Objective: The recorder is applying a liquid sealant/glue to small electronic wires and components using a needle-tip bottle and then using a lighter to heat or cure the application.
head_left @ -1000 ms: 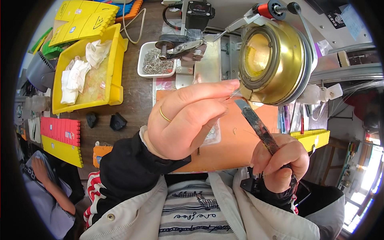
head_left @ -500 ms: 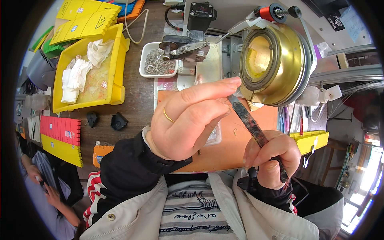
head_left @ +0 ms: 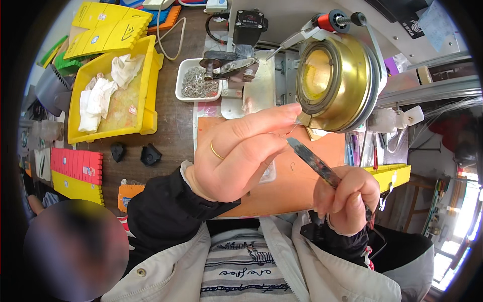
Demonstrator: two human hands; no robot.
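Note:
My left hand [head_left: 236, 156], with a gold ring on one finger, is closed over the mat, its fingertips pinched together near the brass spool. A fine clear line [head_left: 293, 128] shows at those fingertips. My right hand [head_left: 347, 196] is wrapped round a dark, narrow, flat tool [head_left: 317, 163] with a worn grey tip. That tip points up and left, just below the left fingertips; whether it touches the line I cannot tell. On the orange mat [head_left: 261, 194], or hanging over it, is a small hook [head_left: 292, 165]. The large brass spool [head_left: 347, 83] sits on its machine just beyond.
A white dish [head_left: 198, 80] of metal hooks stands beside the machine's clamp arm [head_left: 236, 68]. To the left are a yellow bin [head_left: 148, 103] with white cloths, notched foam boards [head_left: 75, 163] and two black pieces [head_left: 150, 154]. A blurred round shape [head_left: 75, 249] fills the lower left.
The tool's tip has dropped slightly below my left fingertips, and my right fingers have shifted around it. My left hand has barely moved. A blurred shape now covers the co-worker at lower left.

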